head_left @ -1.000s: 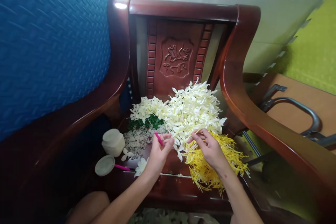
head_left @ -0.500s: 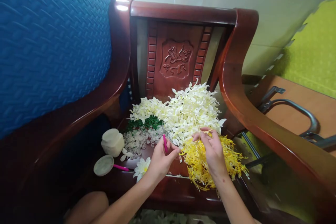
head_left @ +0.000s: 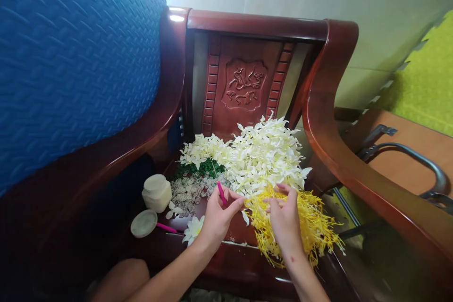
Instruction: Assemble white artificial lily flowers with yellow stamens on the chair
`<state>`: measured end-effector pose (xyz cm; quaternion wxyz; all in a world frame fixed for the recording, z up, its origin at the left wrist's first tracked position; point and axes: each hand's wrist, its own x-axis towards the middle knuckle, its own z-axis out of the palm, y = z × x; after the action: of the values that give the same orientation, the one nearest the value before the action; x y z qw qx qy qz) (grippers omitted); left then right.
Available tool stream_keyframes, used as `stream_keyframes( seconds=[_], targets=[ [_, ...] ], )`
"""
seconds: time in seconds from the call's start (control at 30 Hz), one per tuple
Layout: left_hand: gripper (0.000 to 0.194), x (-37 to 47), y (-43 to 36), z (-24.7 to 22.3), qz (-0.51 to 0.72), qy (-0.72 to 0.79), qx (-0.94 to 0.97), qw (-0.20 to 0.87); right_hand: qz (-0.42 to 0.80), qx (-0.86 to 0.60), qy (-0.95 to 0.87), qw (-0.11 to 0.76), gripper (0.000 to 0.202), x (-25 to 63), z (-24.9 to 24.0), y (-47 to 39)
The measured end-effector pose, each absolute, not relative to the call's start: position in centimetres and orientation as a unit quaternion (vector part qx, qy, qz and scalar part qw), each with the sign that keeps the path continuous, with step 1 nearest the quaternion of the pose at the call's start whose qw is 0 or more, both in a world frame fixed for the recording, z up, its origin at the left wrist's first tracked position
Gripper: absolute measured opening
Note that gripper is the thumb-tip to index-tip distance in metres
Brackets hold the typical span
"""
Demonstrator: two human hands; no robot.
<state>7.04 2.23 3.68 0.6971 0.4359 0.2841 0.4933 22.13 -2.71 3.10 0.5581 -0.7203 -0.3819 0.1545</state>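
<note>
My left hand [head_left: 221,214] is closed around a slim tool with a pink handle [head_left: 222,193], its thin shaft pointing up and away. The thumb and forefinger meet in a pinch, with a tiny yellow bit at their tips; a white petal [head_left: 245,218] is close beside them. My right hand [head_left: 285,214] is over a heap of yellow artificial flower stamens [head_left: 314,226], thumb and fingers apart, nothing clearly held. Behind both hands rises a large pile of white artificial flowers [head_left: 265,155]. One white flower with a yellow centre [head_left: 193,230] lies by my left forearm.
The things lie on a dark wooden armchair seat [head_left: 226,262]. Clear plastic pieces [head_left: 189,193] and green pieces [head_left: 201,168] spread left of the flowers. A white jar [head_left: 156,193], its round lid [head_left: 144,223] and another pink-handled tool [head_left: 166,228] are at the left. A curved armrest [head_left: 318,127] bounds the right.
My right hand has drawn back from the white flowers toward the yellow stamens, its fingers now spread. My left hand keeps its pinch and the pink-handled tool. The whole view has shifted slightly.
</note>
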Motion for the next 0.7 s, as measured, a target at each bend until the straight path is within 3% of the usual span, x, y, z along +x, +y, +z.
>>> stream_keyframes(
  seconds=[0.07,0.2,0.47,0.7],
  targets=[
    [0.047,7.0,2.2,3.6,0.492,0.288,0.433,0.698,0.057,-0.708,-0.464,0.53,0.049,21.3,3.3,-2.8],
    [0.045,7.0,2.1,3.3,0.494,0.284,0.432,0.698,-0.018,-0.664,-0.609,0.434,0.037,20.4,4.0,-3.1],
    [0.035,6.9,2.1,3.2,0.509,0.311,0.453,0.662,0.253,-0.607,-0.636,0.405,0.026,20.7,5.3,-3.4],
    [0.03,6.9,2.1,3.8,0.515,0.313,0.45,0.659,0.304,-0.584,-0.625,0.419,0.025,21.1,4.8,-3.4]
  ],
)
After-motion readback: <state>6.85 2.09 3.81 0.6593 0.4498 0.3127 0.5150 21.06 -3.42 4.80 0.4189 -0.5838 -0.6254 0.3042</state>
